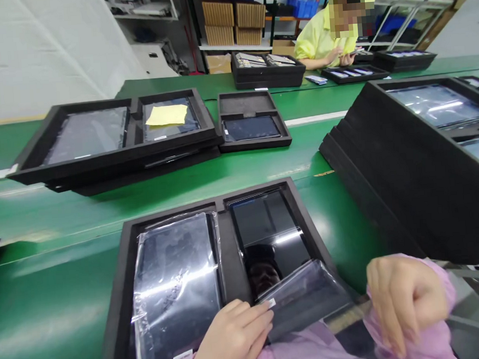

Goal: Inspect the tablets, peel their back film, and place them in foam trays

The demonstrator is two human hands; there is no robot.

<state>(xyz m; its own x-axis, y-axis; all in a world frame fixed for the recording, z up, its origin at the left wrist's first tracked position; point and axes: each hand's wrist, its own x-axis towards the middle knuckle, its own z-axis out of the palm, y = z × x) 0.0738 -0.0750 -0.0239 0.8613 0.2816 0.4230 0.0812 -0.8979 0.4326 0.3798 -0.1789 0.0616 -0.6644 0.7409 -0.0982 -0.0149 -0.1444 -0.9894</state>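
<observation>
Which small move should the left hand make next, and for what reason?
Perhaps the left hand should lift the clear plastic sleeve slightly: in this view it overlaps the unwrapped tablet, and that hand's fingertips are at its white label.

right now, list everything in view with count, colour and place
green bench: one, green, under the trays
near tray: one, black, front centre
bagged tablet: one, dark, left compartment
bare tablet: one, black, right compartment
clear film: one, transparent, over the bare tablet's near end
left tray stack: one, black, far left
yellow paper: one, yellow, in that stack's top tray
small tray: one, black, beside that stack
right tray stack: one, black, right side
cartons: several, brown, back shelves
co-worker: one, yellow clothing, across the bench
left hand: one, pink cuff, at the film's edge
right hand: one, pink cuff, lower right
</observation>
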